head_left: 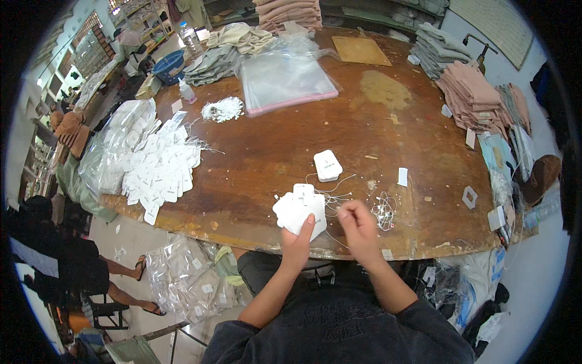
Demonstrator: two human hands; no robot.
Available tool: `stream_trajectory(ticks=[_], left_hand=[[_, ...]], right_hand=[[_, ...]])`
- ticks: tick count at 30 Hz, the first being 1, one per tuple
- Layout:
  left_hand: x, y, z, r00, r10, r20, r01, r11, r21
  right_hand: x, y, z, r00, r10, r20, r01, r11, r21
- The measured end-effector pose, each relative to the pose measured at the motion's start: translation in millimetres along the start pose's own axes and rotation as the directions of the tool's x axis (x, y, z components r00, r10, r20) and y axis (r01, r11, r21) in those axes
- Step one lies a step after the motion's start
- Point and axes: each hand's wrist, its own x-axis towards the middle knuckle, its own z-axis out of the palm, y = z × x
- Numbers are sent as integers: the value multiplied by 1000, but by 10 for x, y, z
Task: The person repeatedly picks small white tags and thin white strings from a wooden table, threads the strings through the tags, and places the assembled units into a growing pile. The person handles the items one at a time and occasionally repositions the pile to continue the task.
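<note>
One broad wooden table [267,145] fills the space ahead, its near edge passing beneath the person's wrists. On the left, a heap of white tags [160,170] reaches that edge, with bare wood between it and the hands. The left hand [296,241] clamps a fan of white tags [297,212], thumb pressed on top, the tags extending beyond the grip toward the far side. Just right of the fan, the right hand [359,229] has curled fingers; whether they pinch a string cannot be told. A small stack of white tags [328,165] sits just beyond the fan, open wood on its left and far sides. Thin pale strings [384,211] lie tangled near the right hand; farther right, bare table surrounds a white card [402,176].
</note>
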Motion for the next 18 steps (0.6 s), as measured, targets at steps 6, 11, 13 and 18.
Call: stream_trajectory(ticks=[6,11,13,18], left_hand=[[-11,148,62,992,125,15,-125,989,78],[-20,162,87,990,144,-3,-143,986,85],[-32,167,89,988,155,-13,-153,983,102],[-59,186,71,983,183,14,-183,976,119]], right_hand=[[41,-73,194,992,-103,77,113,984,-139],[125,-71,241,978,-170,117,194,950,-243],[129,-59,258,979,-168,118,191,955,-226],[117,-35,244,973,-182,144,210,954,-214]])
